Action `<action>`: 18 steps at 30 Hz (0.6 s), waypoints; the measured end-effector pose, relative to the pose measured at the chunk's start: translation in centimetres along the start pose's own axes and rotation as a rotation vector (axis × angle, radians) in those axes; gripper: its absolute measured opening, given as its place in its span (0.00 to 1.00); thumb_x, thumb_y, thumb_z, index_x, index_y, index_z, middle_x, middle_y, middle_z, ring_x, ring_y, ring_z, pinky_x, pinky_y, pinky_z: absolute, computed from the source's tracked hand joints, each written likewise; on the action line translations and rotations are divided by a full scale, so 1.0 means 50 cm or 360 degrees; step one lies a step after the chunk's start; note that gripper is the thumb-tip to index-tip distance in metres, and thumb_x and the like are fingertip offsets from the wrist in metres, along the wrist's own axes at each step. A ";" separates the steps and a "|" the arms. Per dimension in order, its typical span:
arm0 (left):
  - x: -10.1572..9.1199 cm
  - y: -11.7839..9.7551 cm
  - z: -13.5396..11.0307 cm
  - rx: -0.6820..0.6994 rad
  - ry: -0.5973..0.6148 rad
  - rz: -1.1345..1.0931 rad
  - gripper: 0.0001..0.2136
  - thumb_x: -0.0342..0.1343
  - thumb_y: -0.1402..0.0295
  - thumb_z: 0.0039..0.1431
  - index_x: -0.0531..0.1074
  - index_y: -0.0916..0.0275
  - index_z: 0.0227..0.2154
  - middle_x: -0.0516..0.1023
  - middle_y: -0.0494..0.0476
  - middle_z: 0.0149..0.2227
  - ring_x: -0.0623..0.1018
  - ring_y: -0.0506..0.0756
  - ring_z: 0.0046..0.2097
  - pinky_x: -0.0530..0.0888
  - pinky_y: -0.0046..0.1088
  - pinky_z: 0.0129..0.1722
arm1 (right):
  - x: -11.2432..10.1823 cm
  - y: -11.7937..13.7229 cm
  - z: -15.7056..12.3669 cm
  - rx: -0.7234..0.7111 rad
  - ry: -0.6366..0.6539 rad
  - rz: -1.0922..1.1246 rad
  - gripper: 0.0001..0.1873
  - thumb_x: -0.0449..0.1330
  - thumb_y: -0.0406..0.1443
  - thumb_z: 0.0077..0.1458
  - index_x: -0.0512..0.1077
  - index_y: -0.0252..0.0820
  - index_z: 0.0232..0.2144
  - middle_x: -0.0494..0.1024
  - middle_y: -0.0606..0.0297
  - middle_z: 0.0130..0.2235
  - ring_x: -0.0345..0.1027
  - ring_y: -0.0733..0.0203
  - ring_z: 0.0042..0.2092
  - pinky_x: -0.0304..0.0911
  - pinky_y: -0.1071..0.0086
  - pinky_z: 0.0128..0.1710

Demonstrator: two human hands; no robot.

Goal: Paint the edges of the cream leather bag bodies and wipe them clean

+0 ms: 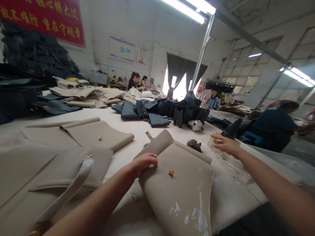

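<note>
one beige leather bag (176, 196) (long axis forward) under left hand (145, 165), fingers together; right hand (227, 145) spread.

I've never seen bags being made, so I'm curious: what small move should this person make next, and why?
Probably wipe the white smears on the beige panel with the pale wad under the right hand. The left hand already rests on the panel and could steady it, and the smears stand out on its lower part.
</note>
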State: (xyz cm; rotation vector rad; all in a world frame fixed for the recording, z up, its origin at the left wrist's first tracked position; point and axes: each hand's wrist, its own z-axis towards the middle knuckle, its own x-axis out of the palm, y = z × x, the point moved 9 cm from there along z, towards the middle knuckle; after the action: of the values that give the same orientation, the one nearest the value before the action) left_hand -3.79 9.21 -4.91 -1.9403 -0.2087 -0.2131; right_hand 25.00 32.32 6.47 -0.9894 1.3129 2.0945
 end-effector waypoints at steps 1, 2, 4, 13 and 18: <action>0.001 0.000 -0.001 0.0005 0.0000 -0.0001 0.11 0.51 0.77 0.31 0.73 0.64 0.22 0.75 0.54 0.20 0.74 0.53 0.21 0.71 0.26 0.20 | 0.043 0.019 0.023 -0.0041 0.0111 -0.0011 0.22 0.65 0.28 0.40 0.77 0.42 0.42 0.77 0.59 0.45 0.72 0.54 0.43 0.65 0.68 0.41; 0.001 -0.001 -0.001 0.0010 -0.0002 0.0004 0.11 0.51 0.77 0.31 0.73 0.64 0.22 0.75 0.54 0.20 0.73 0.53 0.21 0.71 0.26 0.20 | 0.083 0.034 0.042 -0.0072 0.0215 -0.0040 0.26 0.64 0.24 0.37 0.77 0.43 0.43 0.76 0.60 0.47 0.70 0.54 0.47 0.64 0.68 0.45; -0.001 -0.001 0.000 0.0014 -0.0017 0.0029 0.10 0.51 0.77 0.31 0.73 0.65 0.22 0.75 0.54 0.20 0.73 0.53 0.21 0.70 0.26 0.20 | 0.147 0.053 0.072 -0.0107 0.0395 -0.0115 0.30 0.63 0.20 0.33 0.78 0.45 0.42 0.75 0.62 0.49 0.66 0.54 0.53 0.61 0.69 0.52; -0.010 0.010 0.016 0.0020 -0.0012 0.0100 0.08 0.51 0.77 0.30 0.70 0.65 0.19 0.73 0.53 0.17 0.71 0.52 0.19 0.66 0.24 0.17 | 0.255 0.011 0.092 0.0058 0.0735 -0.0560 0.04 0.63 0.32 0.55 0.72 0.35 0.33 0.72 0.69 0.28 0.67 0.65 0.28 0.67 0.69 0.29; -0.008 0.018 0.024 0.0049 0.0003 0.0184 0.09 0.52 0.76 0.30 0.72 0.64 0.21 0.74 0.53 0.18 0.72 0.53 0.20 0.66 0.25 0.17 | 0.154 0.032 0.098 -0.0067 0.0270 -0.0629 0.04 0.60 0.27 0.50 0.69 0.38 0.30 0.71 0.66 0.28 0.66 0.60 0.32 0.60 0.69 0.31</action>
State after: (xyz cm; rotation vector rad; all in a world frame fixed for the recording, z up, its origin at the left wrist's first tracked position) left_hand -3.88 9.97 -6.27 -1.9146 -0.0977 -0.1348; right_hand 17.46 36.17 2.75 -1.3468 1.0475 1.7740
